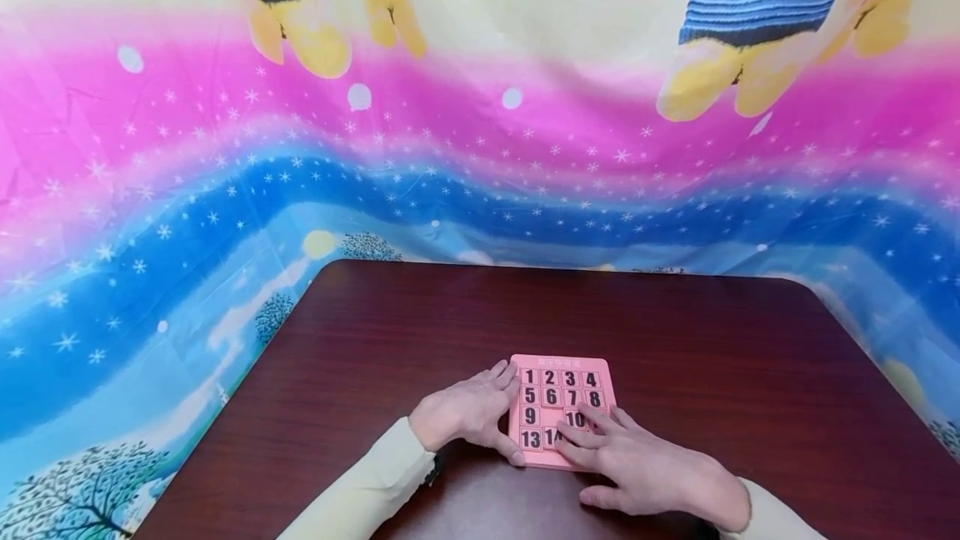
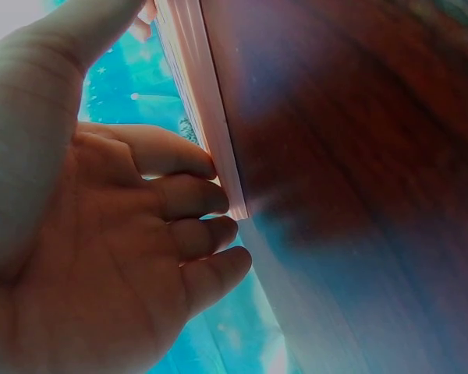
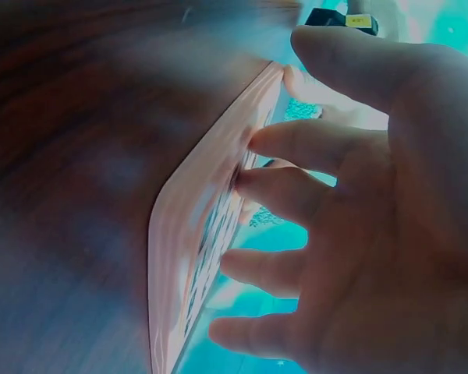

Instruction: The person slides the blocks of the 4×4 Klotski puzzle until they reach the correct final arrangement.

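Observation:
A pink sliding number puzzle [image 1: 557, 460] lies flat on the table, with black numbers on square tiles. Its upper two rows read 1 to 8. In the third row come 9, a gap and 10; below them 13 and 14 show. My right hand [image 1: 645, 465] covers the tiles at the lower right, its spread fingertips resting on the tile face. Along the puzzle's left edge lies my left hand [image 1: 472, 411], thumb by the near corner and fingers farther up. In the left wrist view its relaxed fingers [image 2: 195, 196] touch the puzzle's side [image 2: 218, 117].
The dark brown wooden table [image 1: 360, 340] has rounded far corners. Behind it hangs a colourful cloth [image 1: 465, 140] with cartoon bears and snowflakes. A small black item with a yellow label [image 3: 359, 22] shows beyond the thumb in the right wrist view.

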`<state>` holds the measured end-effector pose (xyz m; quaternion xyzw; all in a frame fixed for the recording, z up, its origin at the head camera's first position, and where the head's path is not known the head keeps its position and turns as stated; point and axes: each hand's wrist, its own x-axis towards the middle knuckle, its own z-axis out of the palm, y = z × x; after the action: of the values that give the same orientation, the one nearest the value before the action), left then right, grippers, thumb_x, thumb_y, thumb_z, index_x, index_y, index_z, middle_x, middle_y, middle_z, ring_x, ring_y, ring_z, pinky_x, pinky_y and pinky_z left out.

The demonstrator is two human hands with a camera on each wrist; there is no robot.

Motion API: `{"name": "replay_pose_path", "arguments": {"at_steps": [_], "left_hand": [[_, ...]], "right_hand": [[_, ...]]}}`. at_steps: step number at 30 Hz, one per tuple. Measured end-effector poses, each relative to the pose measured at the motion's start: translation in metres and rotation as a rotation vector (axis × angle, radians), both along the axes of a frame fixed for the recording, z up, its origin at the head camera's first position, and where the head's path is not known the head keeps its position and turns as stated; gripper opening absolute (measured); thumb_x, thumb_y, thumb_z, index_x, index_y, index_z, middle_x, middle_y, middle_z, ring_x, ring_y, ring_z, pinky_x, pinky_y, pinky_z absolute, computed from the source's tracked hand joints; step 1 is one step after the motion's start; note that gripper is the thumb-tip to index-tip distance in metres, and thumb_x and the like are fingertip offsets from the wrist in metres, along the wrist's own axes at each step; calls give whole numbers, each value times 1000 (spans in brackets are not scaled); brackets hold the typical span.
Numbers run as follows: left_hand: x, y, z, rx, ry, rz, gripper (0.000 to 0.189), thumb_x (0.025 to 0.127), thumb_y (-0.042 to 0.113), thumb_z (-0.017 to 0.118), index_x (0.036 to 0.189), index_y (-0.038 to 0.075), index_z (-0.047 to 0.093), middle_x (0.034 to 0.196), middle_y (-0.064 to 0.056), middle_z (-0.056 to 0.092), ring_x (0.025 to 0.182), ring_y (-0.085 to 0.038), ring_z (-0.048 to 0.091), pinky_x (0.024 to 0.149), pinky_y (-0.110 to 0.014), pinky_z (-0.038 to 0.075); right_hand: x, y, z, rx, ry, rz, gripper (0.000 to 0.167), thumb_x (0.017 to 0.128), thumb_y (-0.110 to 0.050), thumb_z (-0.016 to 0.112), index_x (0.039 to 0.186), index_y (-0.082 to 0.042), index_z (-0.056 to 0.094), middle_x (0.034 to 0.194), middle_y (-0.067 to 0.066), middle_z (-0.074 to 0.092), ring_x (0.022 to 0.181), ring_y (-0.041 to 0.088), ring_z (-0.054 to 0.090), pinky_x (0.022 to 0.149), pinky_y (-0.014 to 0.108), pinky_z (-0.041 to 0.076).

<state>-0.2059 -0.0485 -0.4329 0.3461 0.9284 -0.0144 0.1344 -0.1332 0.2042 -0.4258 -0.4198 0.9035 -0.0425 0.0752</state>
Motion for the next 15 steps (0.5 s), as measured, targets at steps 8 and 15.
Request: {"name": "replay_pose_path", "arguments": {"at_steps": [8,15], "left_hand": [[1,0,-1,11,-1,6,115,69,74,71,154,6,31,164,-13,21,153,-26,17,125,-34,23],[2,0,0,15,12,4,114,69,74,70,153,7,33,163,-12,22,153,-26,17,124,-36,24]], "right_hand": [[-9,-3,1,1,-55,-46,57,93,-45,62,144,-24,51,150,6,49,143,45,32,105,74,33],[-18,-3,1,-8,-43,-66,53,94,-41,61,143,-23,53,150,7,49,143,45,33,106,74,32]]}}
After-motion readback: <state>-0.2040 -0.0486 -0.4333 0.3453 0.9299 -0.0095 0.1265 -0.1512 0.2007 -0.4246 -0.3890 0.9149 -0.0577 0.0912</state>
